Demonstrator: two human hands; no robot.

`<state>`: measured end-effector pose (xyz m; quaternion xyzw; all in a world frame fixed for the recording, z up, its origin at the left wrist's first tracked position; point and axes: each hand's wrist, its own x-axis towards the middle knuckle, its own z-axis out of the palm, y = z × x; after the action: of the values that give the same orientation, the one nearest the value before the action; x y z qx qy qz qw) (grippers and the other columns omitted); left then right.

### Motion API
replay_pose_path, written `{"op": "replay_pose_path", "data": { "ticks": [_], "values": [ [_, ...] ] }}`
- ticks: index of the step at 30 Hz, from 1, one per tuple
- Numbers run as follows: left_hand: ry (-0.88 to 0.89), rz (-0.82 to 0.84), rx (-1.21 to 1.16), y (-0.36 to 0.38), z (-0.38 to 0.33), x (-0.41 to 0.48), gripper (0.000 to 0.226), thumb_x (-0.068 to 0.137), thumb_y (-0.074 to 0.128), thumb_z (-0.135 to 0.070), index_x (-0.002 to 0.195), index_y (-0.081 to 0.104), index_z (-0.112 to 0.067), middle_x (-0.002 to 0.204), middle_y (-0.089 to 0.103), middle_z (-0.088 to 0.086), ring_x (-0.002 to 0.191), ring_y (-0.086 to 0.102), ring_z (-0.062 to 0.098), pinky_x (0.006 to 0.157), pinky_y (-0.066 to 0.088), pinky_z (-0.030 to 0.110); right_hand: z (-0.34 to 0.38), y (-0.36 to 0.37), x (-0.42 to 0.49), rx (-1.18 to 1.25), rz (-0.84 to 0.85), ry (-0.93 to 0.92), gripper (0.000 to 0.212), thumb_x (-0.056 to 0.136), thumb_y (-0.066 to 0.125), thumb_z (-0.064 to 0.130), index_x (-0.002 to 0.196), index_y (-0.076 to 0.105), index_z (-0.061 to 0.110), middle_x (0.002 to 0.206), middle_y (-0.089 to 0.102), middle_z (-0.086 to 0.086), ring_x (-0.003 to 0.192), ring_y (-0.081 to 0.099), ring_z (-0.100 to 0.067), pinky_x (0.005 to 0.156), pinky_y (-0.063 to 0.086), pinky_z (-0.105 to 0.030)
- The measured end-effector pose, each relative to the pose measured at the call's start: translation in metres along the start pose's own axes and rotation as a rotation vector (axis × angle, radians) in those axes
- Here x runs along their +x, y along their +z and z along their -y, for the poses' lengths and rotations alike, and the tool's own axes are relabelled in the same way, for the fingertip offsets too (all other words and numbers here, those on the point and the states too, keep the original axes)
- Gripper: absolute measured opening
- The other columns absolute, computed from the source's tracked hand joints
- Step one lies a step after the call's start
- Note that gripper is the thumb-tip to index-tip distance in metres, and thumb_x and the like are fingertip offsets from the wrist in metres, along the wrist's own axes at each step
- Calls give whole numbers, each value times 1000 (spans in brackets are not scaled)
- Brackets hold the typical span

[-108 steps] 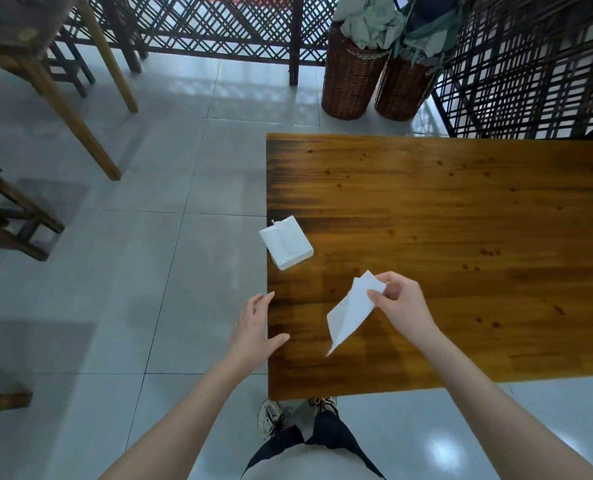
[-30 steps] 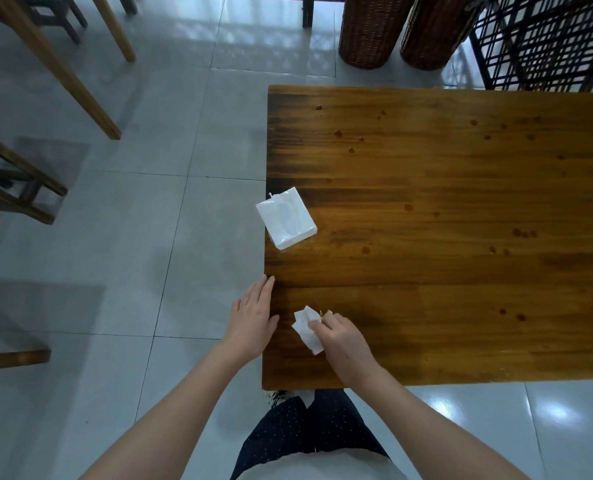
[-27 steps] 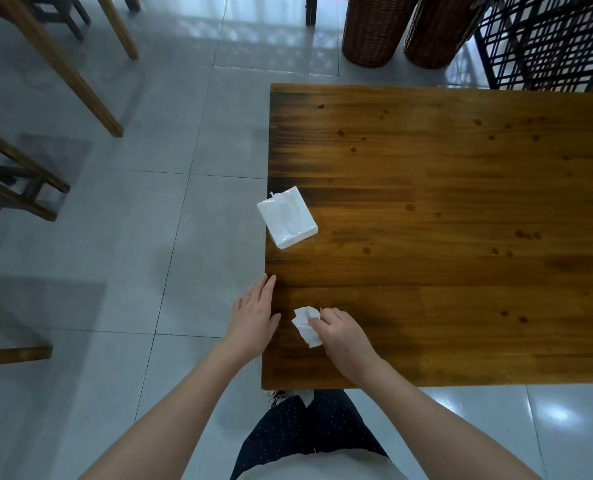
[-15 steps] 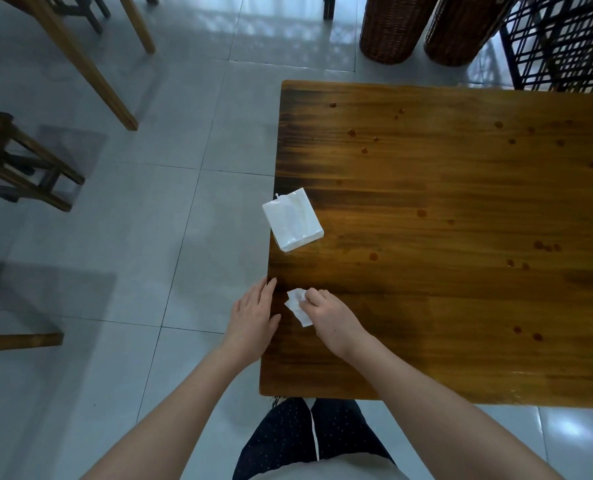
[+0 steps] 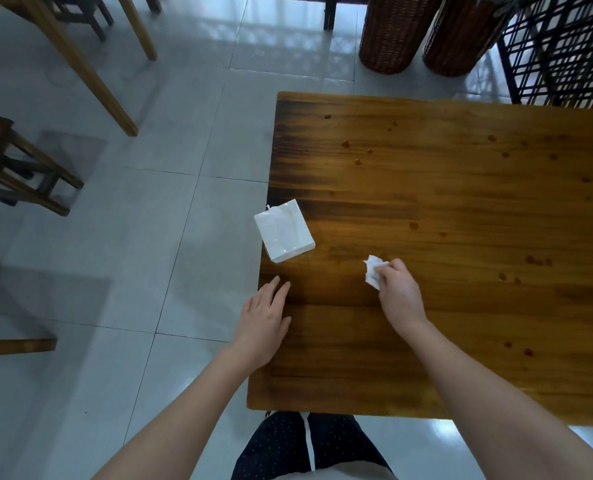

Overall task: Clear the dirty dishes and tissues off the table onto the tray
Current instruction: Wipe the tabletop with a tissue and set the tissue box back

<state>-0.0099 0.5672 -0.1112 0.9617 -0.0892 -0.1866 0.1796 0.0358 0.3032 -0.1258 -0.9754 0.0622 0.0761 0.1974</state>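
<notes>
One wooden table (image 5: 461, 220) fills most of your view, speckled with small dark spots; no tray shows. Two wicker baskets (image 5: 392, 32) stand on the floor beyond its far edge, their contents cut off by the frame. Your tissue pack (image 5: 284, 231) lies at the left edge, slightly overhanging. Your left hand (image 5: 262, 323) lies open, fingers straight, at that same edge, probably steadying you. Your right hand (image 5: 397, 294), well apart from it, pinches the crumpled tissue (image 5: 373, 271) low over the wood, likely dabbing at spots
</notes>
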Motion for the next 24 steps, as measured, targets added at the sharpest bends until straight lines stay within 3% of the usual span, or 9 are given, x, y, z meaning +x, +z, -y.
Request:
{"op": "replay_pose_path", "data": {
  "ticks": [5,9,12,16,20,24],
  "values": [
    [-15,33,32,4,-8,10,61,101,40,-33,153,10,-24,161,7,0,147,8,20,120,11,39,3,6,5,57,-41,70,21,93,41,7,90,62,9,84,45,11,70,49,-7,61,53,-36],
    [14,46,18,8,-13,18,61,100,42,-33,153,12,-25,160,9,-1,147,8,19,119,8,39,31,12,8,78,-44,-42,16,91,51,2,80,61,8,90,54,-1,73,51,-12,64,54,-31],
    [7,43,14,9,-15,23,61,100,43,-34,152,13,-25,160,12,-1,147,10,19,119,9,38,49,19,11,105,-12,-132,9,90,56,3,93,64,4,99,58,-7,83,58,-16,72,56,-30],
    [-3,37,17,10,-14,29,61,99,45,-33,152,16,-25,160,13,0,147,11,20,118,9,38,57,25,10,89,35,-265,19,86,62,-1,104,65,3,108,61,-8,90,61,-18,79,55,-26],
    [-4,41,21,7,-11,32,61,99,44,-35,152,15,-26,160,12,-1,147,10,19,119,8,37,49,21,22,54,89,-371,20,86,62,-1,106,66,4,104,61,-6,83,61,-16,72,54,-23],
    [3,46,51,5,-7,36,62,100,42,-37,153,13,-25,161,9,-2,147,8,18,119,6,37,41,12,47,80,47,-329,15,91,56,2,101,67,2,98,59,-5,80,57,-15,69,55,-30]
  ]
}}
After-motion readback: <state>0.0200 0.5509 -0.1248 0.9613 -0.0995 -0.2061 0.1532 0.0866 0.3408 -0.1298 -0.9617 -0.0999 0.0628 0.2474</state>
